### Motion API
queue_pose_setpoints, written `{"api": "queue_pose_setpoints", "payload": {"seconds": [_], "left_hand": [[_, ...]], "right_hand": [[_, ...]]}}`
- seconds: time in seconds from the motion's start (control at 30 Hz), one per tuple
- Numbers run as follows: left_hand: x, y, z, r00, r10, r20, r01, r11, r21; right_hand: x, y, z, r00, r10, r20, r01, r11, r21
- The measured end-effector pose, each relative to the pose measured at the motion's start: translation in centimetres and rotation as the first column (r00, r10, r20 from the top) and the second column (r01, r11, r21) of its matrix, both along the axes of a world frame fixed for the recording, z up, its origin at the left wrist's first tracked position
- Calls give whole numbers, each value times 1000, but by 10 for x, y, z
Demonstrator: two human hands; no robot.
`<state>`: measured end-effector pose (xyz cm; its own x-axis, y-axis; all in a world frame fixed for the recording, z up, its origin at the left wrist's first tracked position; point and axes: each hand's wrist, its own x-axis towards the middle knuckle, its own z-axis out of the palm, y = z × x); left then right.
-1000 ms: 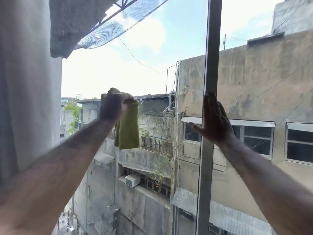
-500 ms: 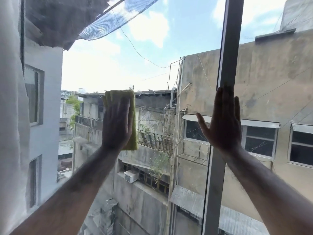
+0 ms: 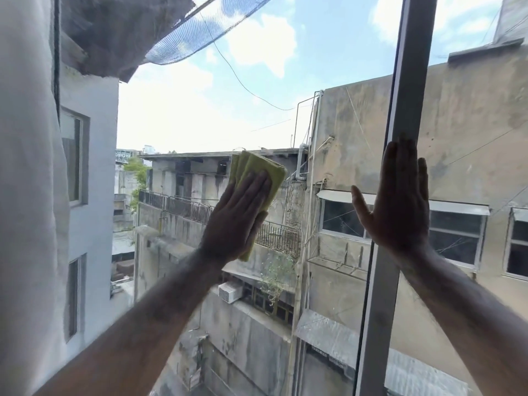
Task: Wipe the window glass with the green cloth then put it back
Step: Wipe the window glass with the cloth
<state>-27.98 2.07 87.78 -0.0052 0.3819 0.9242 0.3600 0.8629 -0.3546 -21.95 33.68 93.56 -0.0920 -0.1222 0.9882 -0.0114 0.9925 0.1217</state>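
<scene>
The folded green cloth (image 3: 261, 172) lies flat against the window glass (image 3: 251, 81), near the middle of the left pane. My left hand (image 3: 238, 215) presses on it with a flat palm and straight fingers, covering its lower half. My right hand (image 3: 400, 204) rests flat and open against the grey vertical window frame (image 3: 411, 81), fingers pointing up, holding nothing.
A pale curtain (image 3: 28, 195) hangs along the left edge. Through the glass are weathered concrete buildings, a balcony railing, a netted awning at the top left and sky.
My left hand went from clutching the hanging cloth in a fist to spreading it flat on the glass, then slid it to the right. My right hand stayed on the frame.
</scene>
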Motion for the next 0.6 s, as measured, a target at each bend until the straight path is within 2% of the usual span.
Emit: {"api": "queue_pose_setpoints", "payload": {"seconds": [0.03, 0.1, 0.17, 0.23, 0.3, 0.37, 0.4, 0.47, 0.5, 0.53, 0.6], "left_hand": [[-1, -14, 2, 1000, 17, -3, -17, 1000, -8], [-3, -22, 24, 1000, 3, 2, -3, 985, 173], [-1, -3, 59, 998, -57, 13, 45, 892, 450], [5, 31, 80, 994, -108, 19, 76, 803, 592], [8, 64, 72, 991, -131, -9, 117, 852, 511], [9, 75, 44, 994, -105, -18, 107, 969, 223], [7, 66, 33, 996, -80, -29, 82, 995, 56], [2, 28, 35, 997, -36, -68, 21, 978, -206], [-1, 10, 42, 997, -21, -76, 3, 975, -224], [-5, -2, 52, 998, -20, -67, 10, 990, -143], [-9, -4, 78, 998, -52, -41, 59, 975, 215]], "right_hand": [[0, 0, 0, 1000, 0, -2, 0, 1000, -5], [0, 0, 0, 1000, 6, -8, -7, 1000, -11], [-1, 0, 0, 1000, 13, -13, -13, 1000, -7], [-1, 1, 1, 1000, 17, -9, -17, 1000, -9], [-1, 0, 0, 1000, 25, -3, -25, 1000, -10], [-1, 1, 0, 1000, 26, -5, -26, 1000, -7], [0, 2, 0, 1000, 24, -10, -24, 1000, -5], [0, 2, 0, 1000, 21, -14, -21, 1000, -4], [-1, 2, -1, 1000, 18, -12, -18, 1000, -7], [-1, 3, -1, 1000, 11, -11, -11, 1000, -7], [-1, 3, -1, 1000, -2, -7, 2, 1000, -1]]}}
